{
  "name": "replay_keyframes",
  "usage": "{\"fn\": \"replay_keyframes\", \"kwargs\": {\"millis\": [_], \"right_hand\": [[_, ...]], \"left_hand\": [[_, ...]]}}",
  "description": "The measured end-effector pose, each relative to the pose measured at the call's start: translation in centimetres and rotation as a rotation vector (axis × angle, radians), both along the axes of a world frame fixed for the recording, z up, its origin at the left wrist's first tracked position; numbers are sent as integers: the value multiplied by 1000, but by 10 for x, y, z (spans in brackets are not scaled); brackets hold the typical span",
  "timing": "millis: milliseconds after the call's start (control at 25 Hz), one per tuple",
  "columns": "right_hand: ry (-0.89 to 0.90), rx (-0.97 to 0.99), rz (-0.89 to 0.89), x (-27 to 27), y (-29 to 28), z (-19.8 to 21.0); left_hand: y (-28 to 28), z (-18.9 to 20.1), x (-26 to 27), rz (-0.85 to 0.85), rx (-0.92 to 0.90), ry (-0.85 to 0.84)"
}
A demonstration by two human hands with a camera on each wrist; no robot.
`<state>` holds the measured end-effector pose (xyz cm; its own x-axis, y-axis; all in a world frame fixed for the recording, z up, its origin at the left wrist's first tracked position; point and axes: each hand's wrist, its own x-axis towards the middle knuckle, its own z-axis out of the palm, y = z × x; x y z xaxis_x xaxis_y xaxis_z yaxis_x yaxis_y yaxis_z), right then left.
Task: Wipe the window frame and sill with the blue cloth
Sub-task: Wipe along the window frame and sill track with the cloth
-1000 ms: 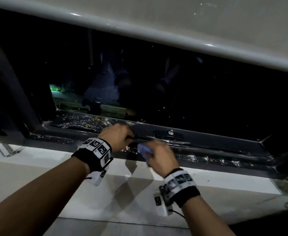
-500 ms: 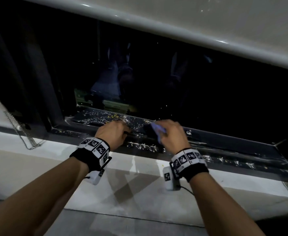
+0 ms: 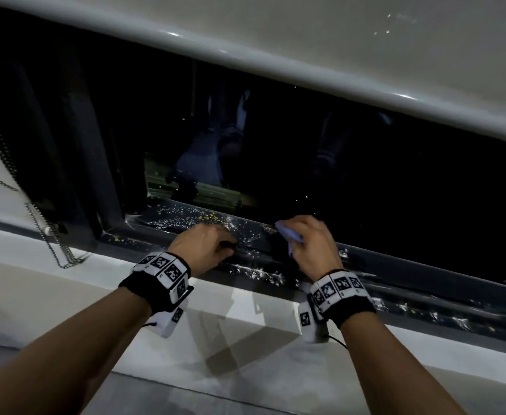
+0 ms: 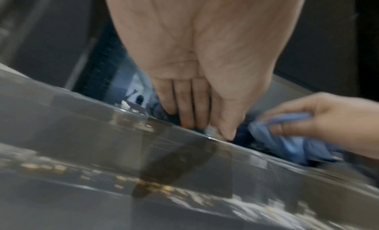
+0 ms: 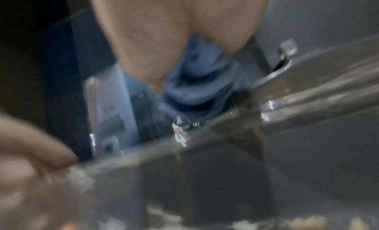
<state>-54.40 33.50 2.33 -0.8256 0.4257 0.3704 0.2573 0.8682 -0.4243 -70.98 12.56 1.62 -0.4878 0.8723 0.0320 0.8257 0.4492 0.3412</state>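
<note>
Right hand [image 3: 308, 247] clenched around the bunched blue cloth [image 4: 291, 144], pressing it into the dark window frame [image 3: 425, 274] track. Left hand [image 3: 203, 245] just beside, fingers [image 4: 184, 107] curled over the frame's speckled rail, gripping its edge. White sill [image 3: 51, 277] below

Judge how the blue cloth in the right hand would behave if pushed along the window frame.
The blue cloth lies bunched in soft folds in the right hand, so it is probably floppy and light. It would likely mould into the frame's grooves, dragging the pale specks along.
</note>
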Motion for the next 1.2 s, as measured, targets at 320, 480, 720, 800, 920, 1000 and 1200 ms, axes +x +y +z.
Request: {"fn": "replay_keyframes", "kwargs": {"millis": [320, 480, 720, 800, 920, 1000, 1200], "right_hand": [[-177, 0, 162, -22, 0, -5], [-126, 224, -66, -28, 12, 2], [-138, -35, 418, -33, -11, -10], [-89, -204, 515, -30, 0, 0], [-70, 9, 80, -35, 14, -4], [-268, 204, -48, -39, 1, -14], [-208, -69, 436, -46, -40, 3]], "left_hand": [[-31, 3, -51, 262, 0, -2], [-29, 6, -58, 307, -50, -8], [-31, -4, -55, 344, 40, -19], [-32, -9, -54, 321, 78, -38], [-33, -11, -54, 390, 117, -76], [-34, -14, -55, 396, 115, -47], [-35, 1, -57, 308, -8, 5]]}}
